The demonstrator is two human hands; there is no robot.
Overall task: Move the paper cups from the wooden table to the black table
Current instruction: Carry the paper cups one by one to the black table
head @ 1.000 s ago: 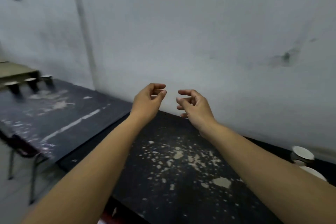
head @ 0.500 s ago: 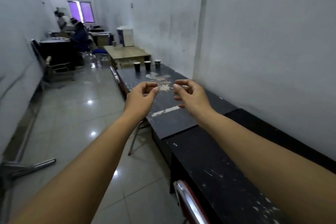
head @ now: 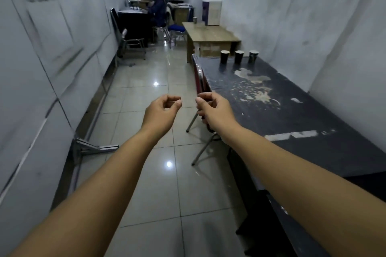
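My left hand (head: 161,111) and my right hand (head: 213,108) are held out side by side above the tiled floor, fingers loosely curled, nothing in either. To the right runs the worn black table (head: 292,115). Three dark paper cups (head: 225,56) (head: 239,56) (head: 253,56) stand in a row at its far end. Beyond it stands the wooden table (head: 211,34), with one small cup (head: 195,20) at its far edge. Both hands are far from all the cups.
A red-backed metal chair (head: 201,83) is tucked against the black table's left edge, just behind my right hand. A white box (head: 212,12) sits past the wooden table. People sit at desks at the corridor's far end (head: 156,6). A metal bracket (head: 94,148) lies by the left wall.
My view has swung left from the wall and black table down the corridor. Both hands stay empty and have curled in slightly, now over the floor.
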